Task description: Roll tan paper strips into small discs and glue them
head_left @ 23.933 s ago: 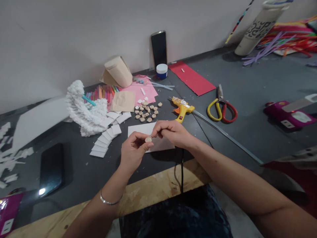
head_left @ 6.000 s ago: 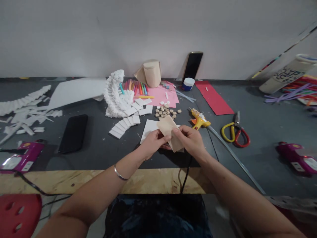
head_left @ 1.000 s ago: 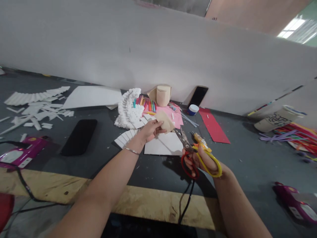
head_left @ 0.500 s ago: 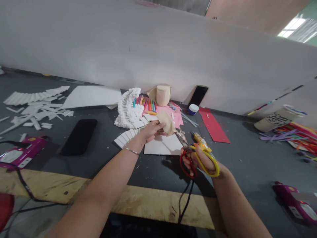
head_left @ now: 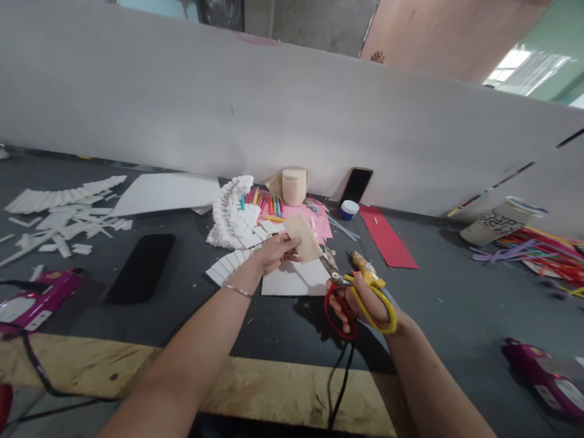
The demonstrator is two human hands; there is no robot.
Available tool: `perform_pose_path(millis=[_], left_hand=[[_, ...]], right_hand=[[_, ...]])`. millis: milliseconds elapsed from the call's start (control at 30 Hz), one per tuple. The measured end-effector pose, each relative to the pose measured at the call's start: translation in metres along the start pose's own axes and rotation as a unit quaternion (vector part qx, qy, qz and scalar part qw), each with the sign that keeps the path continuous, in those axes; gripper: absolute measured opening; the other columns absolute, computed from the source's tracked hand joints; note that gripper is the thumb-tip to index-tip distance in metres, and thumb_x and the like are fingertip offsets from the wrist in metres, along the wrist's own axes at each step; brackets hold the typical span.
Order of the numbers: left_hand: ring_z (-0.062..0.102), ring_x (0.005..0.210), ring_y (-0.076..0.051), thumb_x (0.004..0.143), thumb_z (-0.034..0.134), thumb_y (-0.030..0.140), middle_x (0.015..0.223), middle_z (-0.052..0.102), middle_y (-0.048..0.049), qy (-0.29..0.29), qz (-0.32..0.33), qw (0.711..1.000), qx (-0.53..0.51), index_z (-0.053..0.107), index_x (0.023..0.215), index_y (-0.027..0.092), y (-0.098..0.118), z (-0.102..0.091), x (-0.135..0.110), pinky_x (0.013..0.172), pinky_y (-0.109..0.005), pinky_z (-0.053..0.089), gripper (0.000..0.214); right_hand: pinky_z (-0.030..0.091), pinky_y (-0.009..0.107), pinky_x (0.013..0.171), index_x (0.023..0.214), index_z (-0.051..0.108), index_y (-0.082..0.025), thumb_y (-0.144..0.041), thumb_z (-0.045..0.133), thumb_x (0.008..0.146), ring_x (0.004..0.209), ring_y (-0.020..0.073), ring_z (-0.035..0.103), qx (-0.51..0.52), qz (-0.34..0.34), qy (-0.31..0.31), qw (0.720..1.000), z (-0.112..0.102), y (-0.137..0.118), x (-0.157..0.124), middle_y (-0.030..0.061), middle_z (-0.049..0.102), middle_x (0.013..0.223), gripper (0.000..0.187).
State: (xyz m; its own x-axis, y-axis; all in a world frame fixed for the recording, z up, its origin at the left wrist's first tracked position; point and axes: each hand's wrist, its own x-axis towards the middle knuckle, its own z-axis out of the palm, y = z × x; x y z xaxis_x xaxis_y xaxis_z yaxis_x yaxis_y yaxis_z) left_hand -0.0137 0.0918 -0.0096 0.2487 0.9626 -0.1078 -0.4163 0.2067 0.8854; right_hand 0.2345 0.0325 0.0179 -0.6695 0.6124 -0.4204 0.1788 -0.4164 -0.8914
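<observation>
One piece of tan kraft paper, light and soft enough to flop, is best held close to the pinch: the thumb and fingers of the left hand grip its lower end. The right hand curls its fingers around red-and-yellow scissors, their blades just beside the paper, above a white card.

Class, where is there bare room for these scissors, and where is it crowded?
Grey tabletop shows between the red paper and the magenta packet, right of the scissors. Crowded: around the pink paper, by the white foam curl.
</observation>
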Motion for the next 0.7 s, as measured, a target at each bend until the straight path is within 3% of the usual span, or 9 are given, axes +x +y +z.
perform_pose_path(millis=[133,267,367,700], left_hand=[[0.068,0.068,-0.013,0.075,0.077,0.032,0.087,0.074,-0.0111,-0.018,-0.012,1.0,0.004,0.069,0.098,0.009,-0.0009,-0.0006,-0.0009,0.06,-0.021,0.057,0.034],[0.068,0.068,-0.013,0.073,0.078,0.033,0.086,0.073,-0.0109,-0.016,-0.014,1.0,0.003,0.068,0.096,0.009,-0.0012,-0.0015,-0.0005,0.059,-0.02,0.057,0.035],[0.066,0.064,-0.011,0.072,0.079,0.033,0.081,0.072,-0.0088,-0.007,-0.011,1.0,0.0,0.068,0.089,0.009,-0.0012,-0.0015,-0.0001,0.059,-0.02,0.056,0.031],[0.064,0.06,-0.011,0.075,0.077,0.03,0.062,0.066,-0.0031,0.008,-0.023,1.0,-0.008,0.066,0.078,0.01,0.0023,0.0014,0.0003,0.061,-0.021,0.056,0.023]], right_hand=[[0.041,0.026,0.037,0.085,0.052,-0.021,-0.09,0.028,0.071,0.042,0.0127,0.044,0.015,-0.02,-0.023,0.999,0.0038,0.0019,0.0057,-0.0018,0.047,0.053,0.074],[0.038,0.022,0.033,0.088,0.049,-0.022,-0.089,0.034,0.07,0.039,0.0091,0.036,0.053,-0.028,0.005,0.998,0.005,0.001,0.0088,-0.0059,0.041,0.057,0.071],[0.035,0.021,0.032,0.088,0.047,-0.022,-0.088,0.034,0.072,0.039,0.008,0.032,0.076,-0.033,0.038,0.996,0.0042,0.0004,0.0085,-0.0067,0.038,0.059,0.069],[0.034,0.02,0.03,0.089,0.048,-0.021,-0.091,0.035,0.067,0.036,0.0068,0.032,0.05,0.001,0.036,0.998,0.0048,-0.0001,0.0071,-0.0077,0.038,0.057,0.075]])
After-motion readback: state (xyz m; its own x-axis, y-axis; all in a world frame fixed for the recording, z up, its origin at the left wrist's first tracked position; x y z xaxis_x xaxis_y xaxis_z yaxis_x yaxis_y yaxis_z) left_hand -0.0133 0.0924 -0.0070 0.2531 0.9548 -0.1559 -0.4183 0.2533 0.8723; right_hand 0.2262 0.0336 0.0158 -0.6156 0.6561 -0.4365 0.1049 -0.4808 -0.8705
